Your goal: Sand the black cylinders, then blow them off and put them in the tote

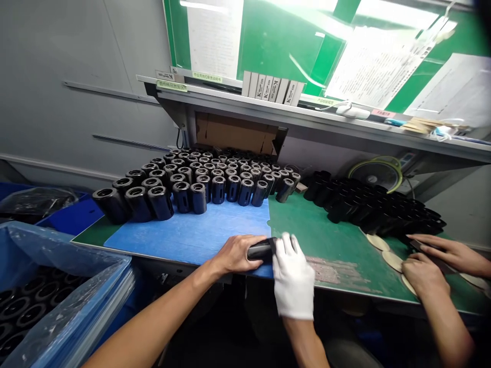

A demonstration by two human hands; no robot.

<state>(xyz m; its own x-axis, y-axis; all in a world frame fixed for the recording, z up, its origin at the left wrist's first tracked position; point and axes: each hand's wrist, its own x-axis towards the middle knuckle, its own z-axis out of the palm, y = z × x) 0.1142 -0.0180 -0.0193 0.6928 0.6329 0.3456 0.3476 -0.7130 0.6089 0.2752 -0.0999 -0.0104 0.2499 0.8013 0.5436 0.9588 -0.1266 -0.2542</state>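
My bare left hand (235, 253) is wrapped around a black plastic cylinder (261, 250) lying on its side at the front edge of the blue mat (192, 230). My right hand (292, 273), in a white glove, presses against the cylinder's right end with its fingers curled over it. Several rows of identical black cylinders (199, 179) stand upright on the mat behind my hands.
A second heap of black cylinders (368, 204) lies on the green bench top (330, 240) at right, where another person's two bare hands (433, 260) work over round tan discs (378, 243). A plastic-lined blue bin (46, 286) with more cylinders stands at lower left. A shelf with small white boxes (272, 88) runs above.
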